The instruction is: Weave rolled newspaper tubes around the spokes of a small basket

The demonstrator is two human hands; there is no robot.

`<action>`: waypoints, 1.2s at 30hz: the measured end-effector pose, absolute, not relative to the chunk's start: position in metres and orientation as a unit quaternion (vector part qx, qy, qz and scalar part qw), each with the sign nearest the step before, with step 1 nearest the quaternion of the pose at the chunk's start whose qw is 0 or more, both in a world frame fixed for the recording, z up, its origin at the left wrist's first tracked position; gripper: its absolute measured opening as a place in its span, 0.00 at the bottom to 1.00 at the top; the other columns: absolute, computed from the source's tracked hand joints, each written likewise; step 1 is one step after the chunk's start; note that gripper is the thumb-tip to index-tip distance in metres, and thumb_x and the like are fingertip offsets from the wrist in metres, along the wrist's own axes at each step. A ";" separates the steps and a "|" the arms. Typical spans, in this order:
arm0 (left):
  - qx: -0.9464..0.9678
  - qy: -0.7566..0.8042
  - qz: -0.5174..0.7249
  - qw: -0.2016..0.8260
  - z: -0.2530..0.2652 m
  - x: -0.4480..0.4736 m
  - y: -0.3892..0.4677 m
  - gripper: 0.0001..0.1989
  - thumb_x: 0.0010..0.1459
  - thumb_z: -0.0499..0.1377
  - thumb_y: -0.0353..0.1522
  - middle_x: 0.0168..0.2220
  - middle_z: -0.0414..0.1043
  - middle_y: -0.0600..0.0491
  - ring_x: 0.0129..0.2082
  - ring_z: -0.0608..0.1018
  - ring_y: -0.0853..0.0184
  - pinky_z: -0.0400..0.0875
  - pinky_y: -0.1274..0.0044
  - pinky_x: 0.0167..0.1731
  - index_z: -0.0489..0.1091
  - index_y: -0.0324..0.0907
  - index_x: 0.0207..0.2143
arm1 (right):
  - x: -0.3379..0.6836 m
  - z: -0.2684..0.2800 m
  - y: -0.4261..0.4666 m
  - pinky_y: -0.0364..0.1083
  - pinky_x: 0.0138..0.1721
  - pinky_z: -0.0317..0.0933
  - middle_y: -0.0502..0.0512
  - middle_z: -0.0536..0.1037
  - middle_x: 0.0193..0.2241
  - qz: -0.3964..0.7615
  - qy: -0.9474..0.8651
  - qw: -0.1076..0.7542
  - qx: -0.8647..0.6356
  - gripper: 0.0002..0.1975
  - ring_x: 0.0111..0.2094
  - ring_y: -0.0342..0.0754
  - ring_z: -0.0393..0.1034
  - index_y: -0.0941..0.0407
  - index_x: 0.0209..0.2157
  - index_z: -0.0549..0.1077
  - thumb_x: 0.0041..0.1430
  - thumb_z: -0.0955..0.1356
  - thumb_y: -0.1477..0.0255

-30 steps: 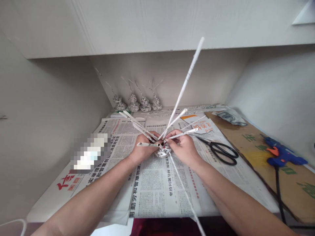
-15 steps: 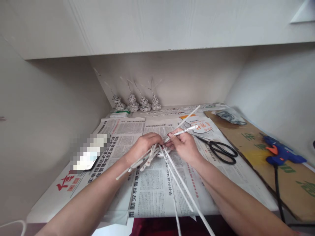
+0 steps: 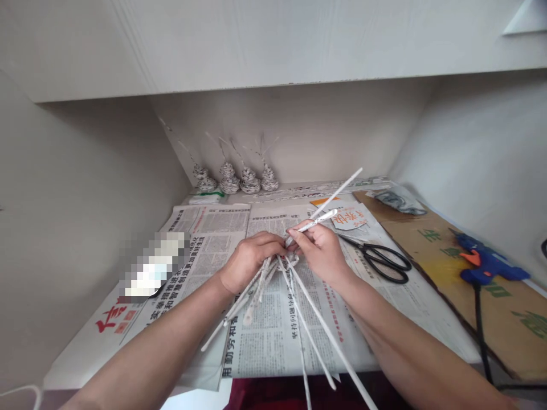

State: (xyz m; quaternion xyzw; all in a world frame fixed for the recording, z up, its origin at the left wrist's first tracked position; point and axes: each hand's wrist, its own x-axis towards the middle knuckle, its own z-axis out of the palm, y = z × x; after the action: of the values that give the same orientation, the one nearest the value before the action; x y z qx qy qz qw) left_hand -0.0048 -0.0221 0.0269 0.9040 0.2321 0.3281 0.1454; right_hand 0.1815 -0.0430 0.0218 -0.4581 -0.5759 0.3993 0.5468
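Observation:
My left hand [image 3: 255,257] is closed at the hub where several rolled paper sticks [image 3: 318,320] meet, its fingertips pinching the woven centre. From that hub the sticks fan out toward me, some past the table's front edge. My right hand [image 3: 319,250] pinches a printed paper stick [image 3: 321,220] between thumb and fingers, its tip pointing up and right. Behind it a longer white stick [image 3: 342,191] slants up the same way. A small looped part of the weaving [image 3: 287,263] shows between the hands; the rest of the hub is hidden by my fingers.
Newspaper [image 3: 277,347] covers the table. Right of my hands lie black scissors [image 3: 387,263], a cut paper piece [image 3: 349,219] and a blue glue gun [image 3: 487,265] on cardboard [image 3: 436,245]. Several woven paper gourds [image 3: 249,181] stand at the back left. A blurred phone [image 3: 156,267] lies left.
The sticks under my left hand have swung downward and hang closer together. The white stick behind my right hand reaches further up and right. Both hands keep their pinch.

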 end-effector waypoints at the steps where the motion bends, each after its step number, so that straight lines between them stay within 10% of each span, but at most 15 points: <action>1: 0.899 0.238 0.335 0.153 0.026 -0.005 -0.022 0.09 0.61 0.55 0.34 0.41 0.76 0.48 0.42 0.76 0.64 0.69 0.74 0.45 0.74 0.41 0.38 | 0.182 0.021 -0.043 0.41 0.26 0.67 0.50 0.76 0.24 0.394 -0.577 0.547 -0.461 0.12 0.26 0.45 0.75 0.57 0.33 0.73 0.59 0.68 0.62; 21: 0.860 0.360 0.333 0.144 0.016 -0.002 -0.020 0.05 0.56 0.57 0.29 0.31 0.74 0.56 0.29 0.75 0.71 0.66 0.80 0.31 0.70 0.44 0.36 | 0.180 0.022 -0.040 0.43 0.28 0.69 0.52 0.78 0.23 0.459 -0.518 0.550 -0.467 0.18 0.26 0.47 0.76 0.56 0.35 0.76 0.57 0.68 0.55; 36: 0.748 0.332 0.424 0.387 0.005 -0.002 -0.015 0.16 0.56 0.61 0.33 0.37 0.76 0.47 0.36 0.78 0.64 0.73 0.74 0.37 0.69 0.39 0.48 | 0.178 0.016 -0.045 0.46 0.40 0.70 0.53 0.79 0.35 0.459 -0.598 0.524 -0.397 0.11 0.36 0.45 0.76 0.53 0.46 0.70 0.63 0.64 0.66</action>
State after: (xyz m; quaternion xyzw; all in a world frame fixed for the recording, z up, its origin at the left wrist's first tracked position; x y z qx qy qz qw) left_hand -0.0023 -0.0148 0.0046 0.7482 0.3319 0.4245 0.3872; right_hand 0.1776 -0.0446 0.0160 -0.3969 -0.5977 0.4590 0.5239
